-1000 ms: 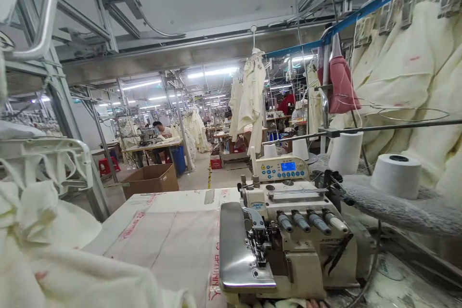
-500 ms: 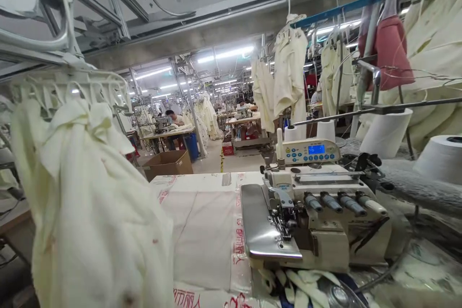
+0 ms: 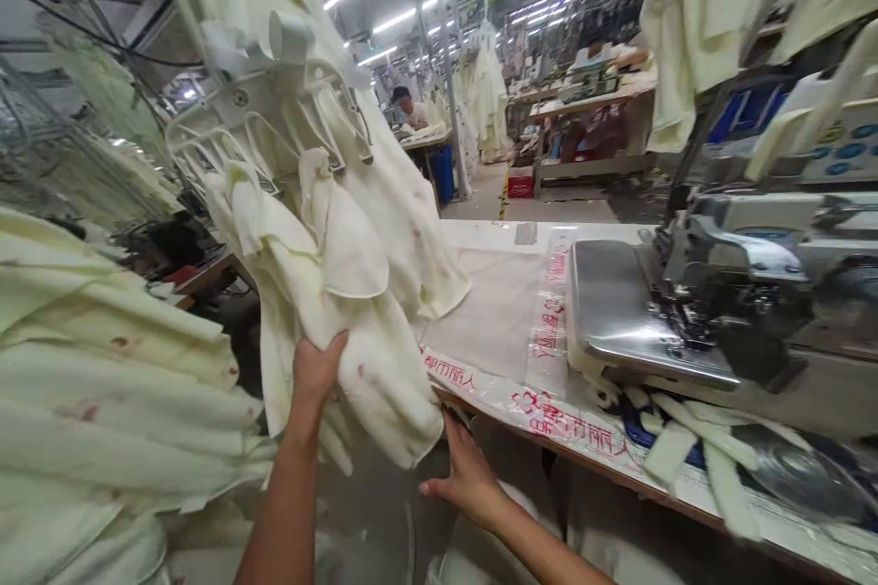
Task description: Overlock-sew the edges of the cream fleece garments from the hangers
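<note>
The cream garment hangs from a white clip hanger just off the near left corner of the sewing table, its lower folds bunched where both hands meet it. The left hand comes up from below with fingers curled and pinched into the cloth, thumb side toward the table, gripping a fold near the garment's lower middle. The right hand sits lower and closer to the table edge, fingers spread fairly wide and flat; its fingertips touch the underside of the bunched hem, though whether they actually clasp any cloth I cannot tell. The garment thus lies above and between the two hands, with its far flap draped onto the table top.

On the table, a clear plastic sheet with red lettering covers the surface near the edge. Farther right on the table stands an overlock sewing machine with a shiny metal plate, and pale fabric strips lie scattered in front of it. Left of the table, a stack of more cream garments is piled up. Beyond the table, another person sits at a distant workstation, with a red box on the floor nearby.
</note>
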Motion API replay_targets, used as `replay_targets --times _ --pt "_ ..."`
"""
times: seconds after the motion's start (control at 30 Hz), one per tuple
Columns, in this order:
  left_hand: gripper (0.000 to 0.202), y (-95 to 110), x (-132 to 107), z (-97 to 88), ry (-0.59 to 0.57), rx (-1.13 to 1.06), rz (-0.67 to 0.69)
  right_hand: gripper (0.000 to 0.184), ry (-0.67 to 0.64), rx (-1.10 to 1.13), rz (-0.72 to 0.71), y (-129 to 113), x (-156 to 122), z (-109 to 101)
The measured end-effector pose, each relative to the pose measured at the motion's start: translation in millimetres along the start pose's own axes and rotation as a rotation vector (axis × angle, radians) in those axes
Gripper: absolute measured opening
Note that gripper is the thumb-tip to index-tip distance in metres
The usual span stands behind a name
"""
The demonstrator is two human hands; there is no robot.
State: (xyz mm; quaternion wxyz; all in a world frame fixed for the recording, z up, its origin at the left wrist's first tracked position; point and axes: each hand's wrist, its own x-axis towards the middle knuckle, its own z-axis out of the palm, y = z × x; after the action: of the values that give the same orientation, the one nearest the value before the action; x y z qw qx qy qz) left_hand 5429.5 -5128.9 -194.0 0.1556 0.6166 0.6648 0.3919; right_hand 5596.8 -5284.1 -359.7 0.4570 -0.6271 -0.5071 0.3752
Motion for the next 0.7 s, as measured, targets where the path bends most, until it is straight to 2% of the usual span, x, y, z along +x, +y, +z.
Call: replay_targets --times 0.07,0.1,0.17,0.23,0.3,0.33,0.37,0.47,0.5,0.53,0.57,0.63,0.67,0.7 --pt "0.04 -6.7 -6.6 2.2 0.016 -0.011 -0.019 0.072 -0.005 0.077 0.014 3.2 4.2 24.7" --pt "0.041 -9.4 -9.5 0.6 0.015 -0.019 -0.017 0.057 -0.011 0.113 0.0 2.9 4.3 29.4" --pt "0.048 -13.4 -14.7 -6.0 0.021 -0.029 -0.001 0.04 -0.005 0.191 -0.028 -0.7 1.0 22.2" --pt "0.067 -13.6 -20.8 -13.2 0.135 0.001 0.105 0.04 0.017 0.254 -0.059 -9.1 -5.8 -2.9" --pt "0.083 -6.7 -31.3 -17.8 0.303 0.022 0.303 0.04 0.048 0.291 -0.078 -25.1 -14.3 -35.8" --pt "0.084 0.2 -38.5 -19.2 0.359 0.007 0.419 0.038 0.064 0.314 -0.078 -36.4 -18.4 -52.2" --pt "0.081 9.1 -46.3 -20.5 0.367 -0.024 0.534 0.037 0.08 0.347 -0.073 -49.6 -22.0 -67.5" --pt "0.069 39.8 -63.3 -26.0 0.139 -0.095 0.876 0.037 0.12 0.504 -0.037 -92.7 -29.4 -105.0" --pt "0.067 47.1 -63.3 -28.1 0.079 -0.098 0.946 0.038 0.148 0.539 -0.034 -104.6 -30.8 -114.9" --pt "0.066 50.8 -59.7 -29.4 0.075 -0.101 0.932 0.039 0.187 0.554 -0.041 -113.7 -31.9 -123.7" --pt "0.067 50.0 -52.8 -29.4 0.125 -0.109 0.834 0.04 0.23 0.548 -0.052 -119.4 -32.9 -131.3" --pt "0.077 34.4 -33.0 -23.4 0.293 -0.129 0.469 0.043 0.29 0.5 -0.067 -121.2 -34.7 -141.6" --pt "0.083 20.5 -22.8 -17.0 0.332 -0.122 0.288 0.044 0.288 0.467 -0.061 -118.2 -35.6 -143.8" --pt "0.088 3.9 -13.8 -8.9 0.306 -0.102 0.184 0.046 0.266 0.432 -0.046 -113.8 -36.6 -144.0"
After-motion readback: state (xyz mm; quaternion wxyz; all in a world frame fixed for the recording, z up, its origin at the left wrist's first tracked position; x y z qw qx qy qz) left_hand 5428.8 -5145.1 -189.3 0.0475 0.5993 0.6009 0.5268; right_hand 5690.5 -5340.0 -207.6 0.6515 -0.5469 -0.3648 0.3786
